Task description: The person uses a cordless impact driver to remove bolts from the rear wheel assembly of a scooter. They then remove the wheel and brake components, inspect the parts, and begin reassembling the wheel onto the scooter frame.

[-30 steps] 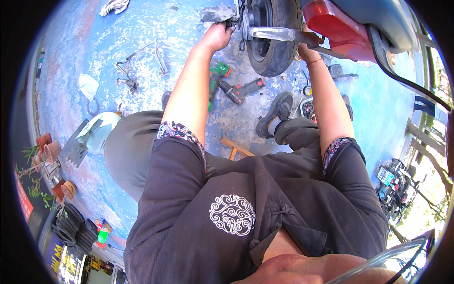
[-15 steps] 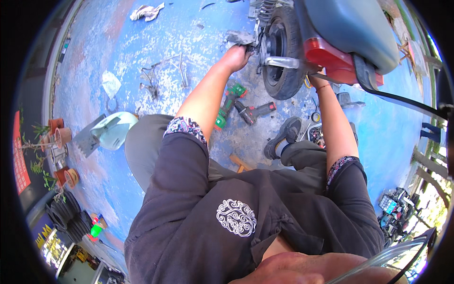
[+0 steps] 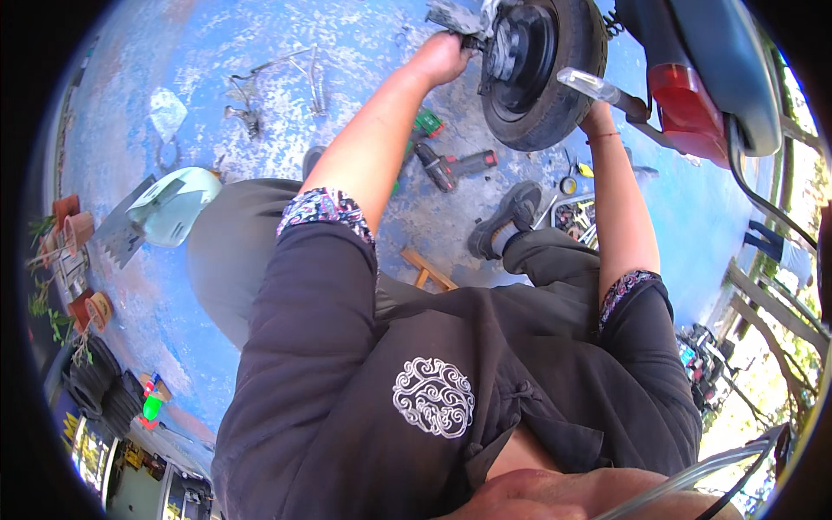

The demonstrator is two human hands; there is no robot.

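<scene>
A scooter's rear wheel (image 3: 537, 74) with a black tyre stands off the blue floor at the top of the view. My left hand (image 3: 440, 57) reaches to its hub and is closed around a dark part there, just below a grey rag (image 3: 452, 16). My right hand (image 3: 596, 114) is on the far side of the tyre, under a chrome bar (image 3: 589, 85); its fingers are hidden. The red tail light (image 3: 689, 108) and the scooter's blue-grey body (image 3: 724, 61) hang over my right arm.
A power drill (image 3: 455, 165) and a green item (image 3: 425, 121) lie on the floor by my knees. A tool tray (image 3: 574, 215) sits near my shoe (image 3: 503, 227). A pale green body panel (image 3: 173, 206), bent metal parts (image 3: 277, 78), pots and stacked tyres (image 3: 95, 394) are on the left.
The view has shifted, so the wheel and both hands sit higher and more to the right. My left hand stays at the hub and my right hand stays behind the tyre.
</scene>
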